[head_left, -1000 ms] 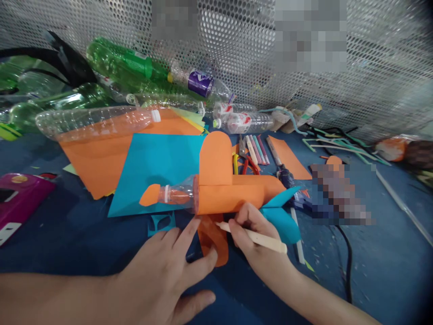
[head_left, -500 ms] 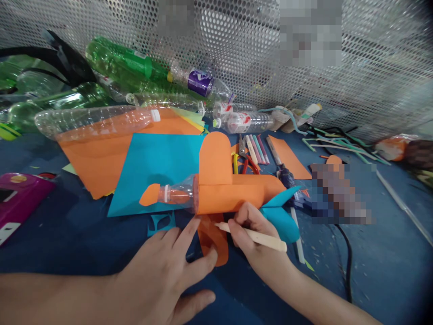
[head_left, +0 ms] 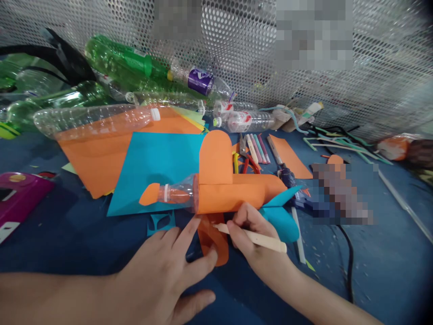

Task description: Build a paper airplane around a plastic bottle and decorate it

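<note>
A model plane made from a clear plastic bottle (head_left: 184, 189) wrapped in orange paper (head_left: 230, 198) lies sideways in front of me. One orange paper wing (head_left: 216, 158) points away, and a shaded wing (head_left: 221, 255) points toward me. Blue paper tail fins (head_left: 282, 223) are at its right end, an orange paper propeller (head_left: 149, 194) at the left. My left hand (head_left: 165, 266) lies with fingers spread, index and middle fingertips on the near wing. My right hand (head_left: 252, 228) pinches a cream marker pen (head_left: 267, 241), its tip at that wing.
Blue paper (head_left: 152, 167) and orange sheets (head_left: 94, 162) lie behind the plane. Plastic bottles (head_left: 98, 119) line the mesh wall (head_left: 243, 45). Markers (head_left: 259, 149), red-handled pliers (head_left: 250, 162) and a glue gun (head_left: 304, 203) lie beyond, its cable (head_left: 350, 257) at right. A purple case (head_left: 23, 196) sits left.
The marker tip has shifted slightly left along the near wing with my right hand. My left hand keeps its place.
</note>
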Tool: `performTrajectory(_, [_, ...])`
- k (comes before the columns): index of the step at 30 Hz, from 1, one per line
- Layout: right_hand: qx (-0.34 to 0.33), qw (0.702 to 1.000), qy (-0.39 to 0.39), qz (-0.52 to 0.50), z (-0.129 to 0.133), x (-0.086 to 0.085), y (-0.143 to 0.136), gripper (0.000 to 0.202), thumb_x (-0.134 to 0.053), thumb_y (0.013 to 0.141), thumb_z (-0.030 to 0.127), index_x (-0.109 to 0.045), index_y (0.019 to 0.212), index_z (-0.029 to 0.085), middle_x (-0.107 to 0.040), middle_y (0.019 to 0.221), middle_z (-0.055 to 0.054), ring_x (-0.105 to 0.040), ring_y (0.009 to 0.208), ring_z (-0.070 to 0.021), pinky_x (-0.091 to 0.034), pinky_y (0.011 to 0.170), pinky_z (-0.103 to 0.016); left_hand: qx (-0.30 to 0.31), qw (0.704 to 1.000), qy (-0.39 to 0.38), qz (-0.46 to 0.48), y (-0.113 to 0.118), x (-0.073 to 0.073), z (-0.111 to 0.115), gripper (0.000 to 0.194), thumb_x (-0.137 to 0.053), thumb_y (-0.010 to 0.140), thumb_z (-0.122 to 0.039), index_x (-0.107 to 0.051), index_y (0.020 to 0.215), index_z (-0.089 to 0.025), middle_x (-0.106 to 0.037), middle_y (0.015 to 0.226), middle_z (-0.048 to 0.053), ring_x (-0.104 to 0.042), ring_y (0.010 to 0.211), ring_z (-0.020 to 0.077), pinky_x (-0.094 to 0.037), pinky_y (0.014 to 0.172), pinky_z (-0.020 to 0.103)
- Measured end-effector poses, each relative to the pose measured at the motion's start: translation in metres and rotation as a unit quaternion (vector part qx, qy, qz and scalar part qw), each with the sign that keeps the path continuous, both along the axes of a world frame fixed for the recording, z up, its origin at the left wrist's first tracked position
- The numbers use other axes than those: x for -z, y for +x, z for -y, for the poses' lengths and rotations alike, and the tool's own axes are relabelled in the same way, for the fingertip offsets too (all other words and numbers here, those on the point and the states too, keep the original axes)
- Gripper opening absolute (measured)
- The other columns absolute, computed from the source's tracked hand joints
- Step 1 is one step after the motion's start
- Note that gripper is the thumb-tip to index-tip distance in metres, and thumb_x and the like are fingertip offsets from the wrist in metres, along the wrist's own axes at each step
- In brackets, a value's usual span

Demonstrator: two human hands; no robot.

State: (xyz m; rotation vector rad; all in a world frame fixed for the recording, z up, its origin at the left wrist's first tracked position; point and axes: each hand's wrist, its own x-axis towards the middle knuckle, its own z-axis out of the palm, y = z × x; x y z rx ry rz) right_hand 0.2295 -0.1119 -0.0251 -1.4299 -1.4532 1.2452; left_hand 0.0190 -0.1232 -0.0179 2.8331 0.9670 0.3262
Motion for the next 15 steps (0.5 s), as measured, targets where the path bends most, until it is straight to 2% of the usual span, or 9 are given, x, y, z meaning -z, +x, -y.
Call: performTrajectory(15, [-0.004,1.000,-0.003,0.000,-0.0008,-0.0015,-0.0010,0.026,-0.050,0.089,0.030,-0.034,0.070,0.023,-0.037,0.054,0.008,-0.031,0.050,-0.0095,-0.025,0.045,-0.023,-0.001,1.000,0.008,0.004,-0.0004,-0.0004,0.0004,0.042,-0.047,0.087,-0.047,-0.049,0.124,-0.028,-0.042,0.128,0.023,-0.058,0.078,0.0284,-0.052,0.060,0.048])
